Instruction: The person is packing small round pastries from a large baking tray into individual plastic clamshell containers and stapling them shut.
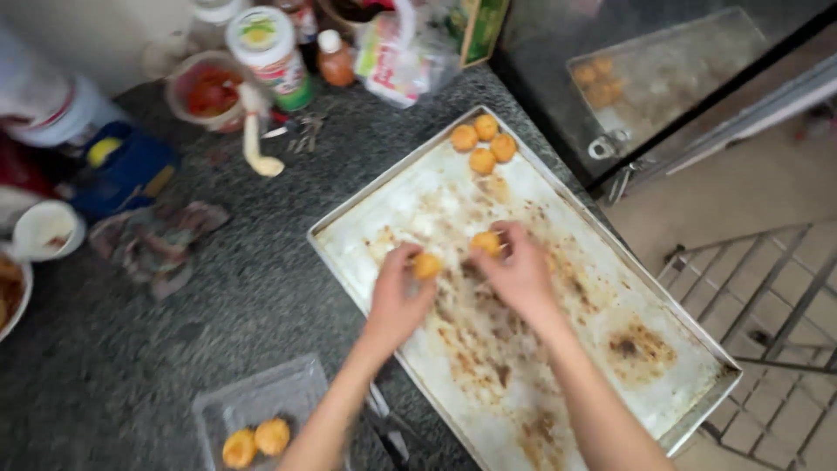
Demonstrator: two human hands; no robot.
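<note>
Golden fried balls, 2 in hand: we pinch one (426, 265) in our left hand (397, 301) and one (486, 242) in our right hand (520, 275), both over the middle of the stained metal baking tray (663, 401). Four more balls (484, 145) sit clustered at the tray's far corner. Two others (255, 440) lie in a clear plastic container (261, 397) on the speckled counter (131, 349), near our left forearm.

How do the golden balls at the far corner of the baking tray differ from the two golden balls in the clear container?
The balls on the tray are four in a tight cluster; the balls in the clear container are only two, side by side. The first lie on stained metal far from the hands, the second near the left forearm. Both groups look round, golden and similar in size.
</note>
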